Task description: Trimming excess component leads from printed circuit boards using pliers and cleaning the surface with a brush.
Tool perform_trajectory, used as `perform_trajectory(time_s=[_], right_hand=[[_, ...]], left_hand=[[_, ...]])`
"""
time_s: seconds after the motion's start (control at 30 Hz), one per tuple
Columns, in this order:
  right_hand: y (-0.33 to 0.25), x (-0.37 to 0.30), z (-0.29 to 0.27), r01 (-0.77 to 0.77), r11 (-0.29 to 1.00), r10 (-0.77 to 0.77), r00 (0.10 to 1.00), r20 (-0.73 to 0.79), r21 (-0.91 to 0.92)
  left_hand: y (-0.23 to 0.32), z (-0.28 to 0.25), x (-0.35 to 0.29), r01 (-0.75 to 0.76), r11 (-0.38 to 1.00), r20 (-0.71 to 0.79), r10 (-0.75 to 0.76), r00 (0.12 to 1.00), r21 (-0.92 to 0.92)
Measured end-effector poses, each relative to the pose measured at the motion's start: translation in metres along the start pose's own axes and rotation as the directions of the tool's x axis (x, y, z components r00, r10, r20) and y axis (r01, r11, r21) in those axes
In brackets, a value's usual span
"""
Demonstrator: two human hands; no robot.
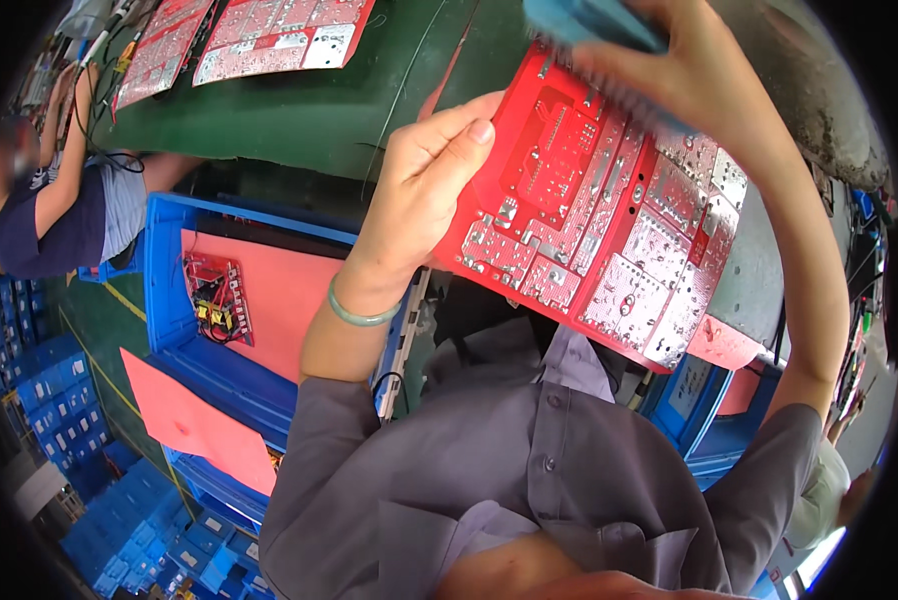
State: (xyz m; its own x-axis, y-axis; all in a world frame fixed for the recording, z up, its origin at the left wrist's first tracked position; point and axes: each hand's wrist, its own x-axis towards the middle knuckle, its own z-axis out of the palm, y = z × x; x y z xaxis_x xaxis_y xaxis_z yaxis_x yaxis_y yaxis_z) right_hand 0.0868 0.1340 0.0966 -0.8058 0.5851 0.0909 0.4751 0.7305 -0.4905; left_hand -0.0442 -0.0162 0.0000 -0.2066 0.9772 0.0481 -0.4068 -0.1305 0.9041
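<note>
My left hand (419,190) grips the left edge of a large red circuit board (609,230), thumb on top. The board is tilted in front of my chest, its face dotted with silvery solder joints and metal strips. In my right hand (684,70) is a blue brush (599,22), held over the board's upper end. Its bristles are smeared by motion, and I cannot tell exactly where they touch the board. My right fingers wrap round the brush and are partly cut off by the top of the view.
More red circuit boards (279,40) lie on the green bench (299,125). To my left stands a blue crate (159,260) with pink sheets (284,290) and a populated board (217,298). Another blue crate (684,395) is at right. A person (69,215) works at far left.
</note>
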Motion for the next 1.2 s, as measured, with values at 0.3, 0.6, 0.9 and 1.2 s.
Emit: perform_trajectory(time_s=[0.3, 0.6, 0.9, 1.2], right_hand=[[-0.030, -0.075, 0.003, 0.333, 0.927, -0.363, 0.911, 0.195, 0.170], [-0.028, -0.075, 0.007, 0.264, 0.953, -0.296, 0.914, 0.276, 0.148], [0.003, -0.018, -0.018, -0.330, 0.935, 0.330, 0.944, -0.023, -0.129], [-0.030, -0.110, -0.002, 0.290, 0.952, -0.305, 0.923, 0.233, 0.099]], left_hand=[[0.010, 0.006, -0.001, 0.086, 0.991, -0.113, -0.097, 0.989, -0.099], [0.002, 0.003, 0.002, 0.025, 1.000, -0.042, -0.025, 0.999, -0.009], [0.000, 0.004, -0.001, -0.037, 0.997, -0.017, 0.038, 0.999, 0.074], [-0.002, 0.009, -0.002, -0.053, 0.993, -0.091, 0.063, 0.994, 0.108]])
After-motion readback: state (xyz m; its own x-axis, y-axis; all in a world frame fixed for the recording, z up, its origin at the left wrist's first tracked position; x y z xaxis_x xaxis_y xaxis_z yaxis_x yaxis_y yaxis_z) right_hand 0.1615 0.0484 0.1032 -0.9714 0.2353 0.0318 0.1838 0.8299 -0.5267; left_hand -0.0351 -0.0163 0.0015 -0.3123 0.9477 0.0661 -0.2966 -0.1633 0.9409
